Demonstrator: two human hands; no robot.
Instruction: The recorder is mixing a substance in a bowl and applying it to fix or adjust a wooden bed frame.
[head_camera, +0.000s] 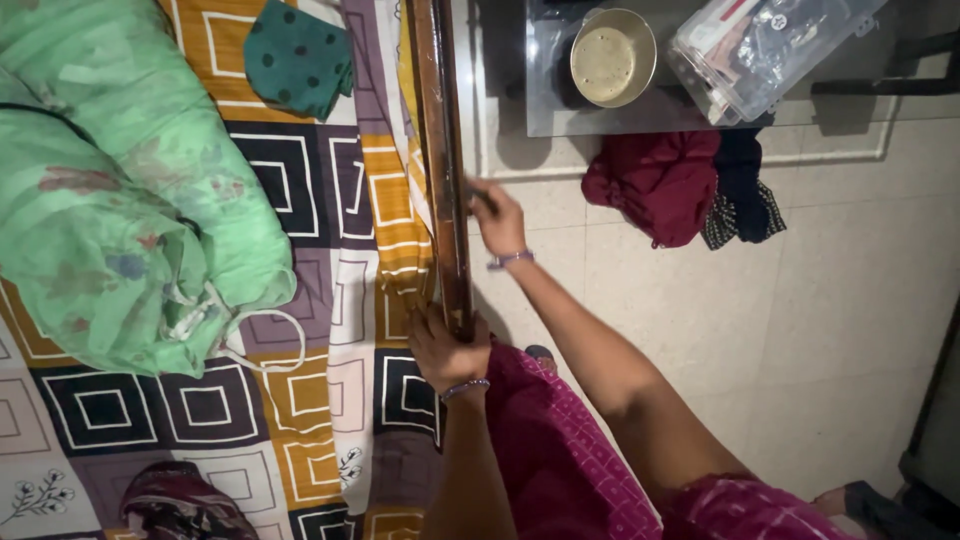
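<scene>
Hands first: we see the left hand (443, 350) pressed down where the patterned bedsheet (300, 400) meets the dark wooden side rail (443, 150) of the bed, fingers curled over the sheet's edge right against the wood. The right hand (497, 217) is further up the same rail, fingers closed on its outer face, though we can't tell if it's pinching sheet or just gripping wood. Both wrists have thin bracelets.

The sheet covers the bed up to that rail, and a strip of it in orange and white squares bunches along the rail between the two hands.

On the bed, a big green cloth bundle (110, 210) with white drawstrings fills the upper left part, well apart from the hands. A small dark green dotted cloth (298, 58) sits near the top edge, and a dark printed fabric piece (180, 505) pokes in at the bottom left corner.

Floor side of the rail is pale tile (800, 300), mostly open to the right of the arms. Up top, a maroon cloth heap (655, 185) and a dark cloth (742, 195) lie on the floor below a glass table (545, 100), which carries a round metal bowl (612, 58) and a clear plastic box (770, 50).
</scene>
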